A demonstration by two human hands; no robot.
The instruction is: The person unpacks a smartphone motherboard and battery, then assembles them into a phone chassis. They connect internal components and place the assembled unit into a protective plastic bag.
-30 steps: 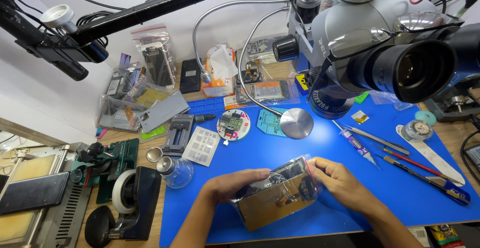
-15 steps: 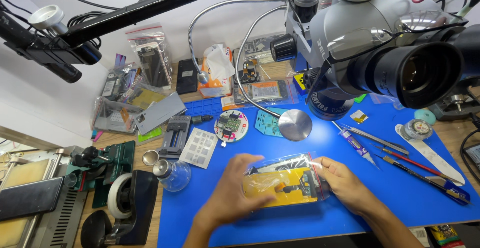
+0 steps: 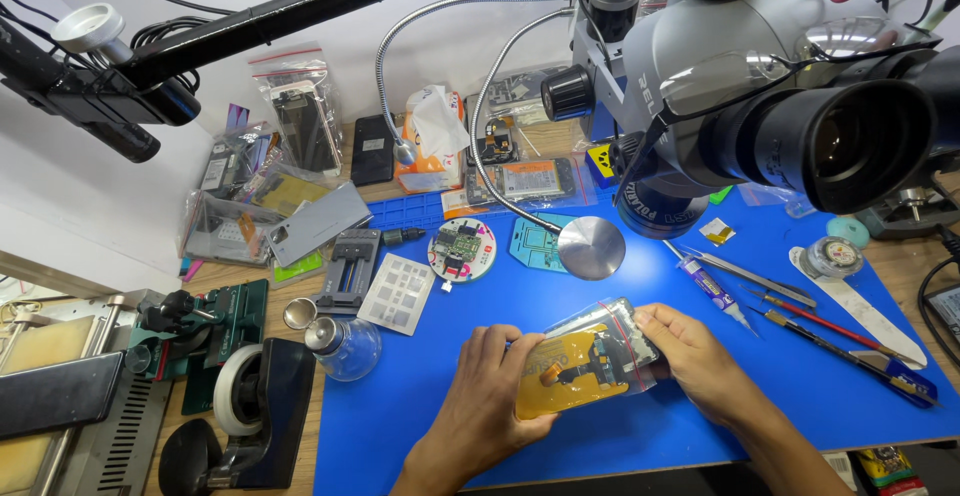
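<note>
Low in the frame, just right of centre, I have both hands clamped on a clear bag (image 3: 590, 361) holding a yellow-backed phone part. My left hand (image 3: 490, 396) pinches its lower left edge, thumb on top; my right hand (image 3: 695, 356) grips the upper right end, fingers curled over the corner. The bag hangs a little above the blue mat (image 3: 420, 426) that covers the tabletop, tilted so its right end sits higher. I judge it light and thin, the plastic slick and crinkly, the part inside stiff but fragile with its exposed flex and small components. So the edges are where to take hold, not the flat middle, and it should not be bent.

Left of my hands stands a small glass bottle (image 3: 345, 346), and at lower left a black tape dispenser (image 3: 255, 411). To the right lie tweezers (image 3: 745, 276), a syringe tube (image 3: 710, 286) and a red-handled tool (image 3: 815, 321). Further up the mat are a white stencil sheet (image 3: 397, 294), a round circuit board (image 3: 462, 249) and a round metal disc (image 3: 591, 247) on a gooseneck. At upper right looms the microscope (image 3: 760, 86); at upper left, bagged phone parts (image 3: 300, 126) lean on the wall.
</note>
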